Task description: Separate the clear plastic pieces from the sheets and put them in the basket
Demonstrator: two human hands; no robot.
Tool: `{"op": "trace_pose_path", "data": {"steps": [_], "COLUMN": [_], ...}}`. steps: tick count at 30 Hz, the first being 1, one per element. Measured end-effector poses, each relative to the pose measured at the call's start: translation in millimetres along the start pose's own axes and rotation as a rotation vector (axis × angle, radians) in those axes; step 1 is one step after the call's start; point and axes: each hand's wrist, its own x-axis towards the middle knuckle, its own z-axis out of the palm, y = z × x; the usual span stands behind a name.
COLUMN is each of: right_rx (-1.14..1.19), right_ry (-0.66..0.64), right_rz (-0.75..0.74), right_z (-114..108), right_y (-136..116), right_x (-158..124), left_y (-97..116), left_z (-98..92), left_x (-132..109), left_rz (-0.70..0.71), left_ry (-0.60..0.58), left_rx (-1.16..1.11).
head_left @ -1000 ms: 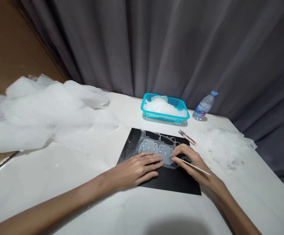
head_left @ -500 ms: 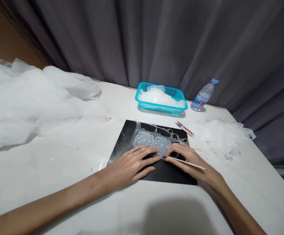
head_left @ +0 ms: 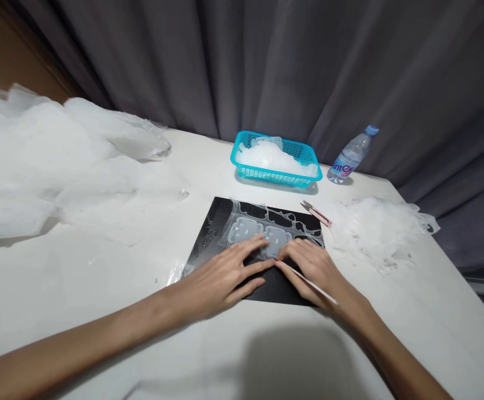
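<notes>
Pointing forward-left, the right hand's (head_left: 314, 268) white stick (head_left: 308, 283) slants.

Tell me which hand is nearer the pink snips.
Right: the right hand is on the near side of the pink snips; the left hand is farther off, to their near left.

Grey curtain (head_left: 267, 66) hangs in folds behind a white table (head_left: 120, 350)

White table (head_left: 208, 355) lies open nearest the viewer. Between the black rectangular mat (head_left: 272, 291) and turquoise perforated plastic basket (head_left: 275, 176) runs a narrow free strip, pink-handled metal snips (head_left: 320, 216) at its right end. A large white translucent sheet heap (head_left: 58, 144) blocks the left; a smaller white translucent heap (head_left: 375, 230), the right.
</notes>
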Motion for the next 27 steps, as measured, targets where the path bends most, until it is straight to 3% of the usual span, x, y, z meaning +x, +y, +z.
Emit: {"op": "trace_pose_path", "data": {"steps": [3, 7, 11, 17, 22, 24, 27], "right_rx": [-0.092, -0.105, -0.082, -0.155, -0.193, -0.152, -0.04], "right_ry": [0.009, -0.036, 0.002, 0.062, 0.033, 0.12, 0.358], "right_rz": [-0.029, -0.042, -0.071, -0.12, -0.094, -0.038, 0.158], "right_z": [5, 0, -2, 11, 22, 22, 10], "right_y": [-2, 0, 5, 12, 8, 13, 41], "right_x": [-1, -5, -5, -6, -11, -4, 14], "left_y": [1, 1, 0, 0, -1, 0, 1], "left_z": [1.0, 0.7, -0.7, -0.1, 2.5, 2.7, 2.0], "left_x": [-2, -2, -2, -3, -3, -3, -3], "left_rz": [-0.013, -0.014, -0.028, -0.024, -0.013, -0.019, -0.027], "left_ry": [0.034, -0.034, -0.065, -0.023, -0.014, -0.012, -0.004], "left_rx": [0.004, 0.046, 0.075, 0.085, 0.127, 0.143, 0.155]}}
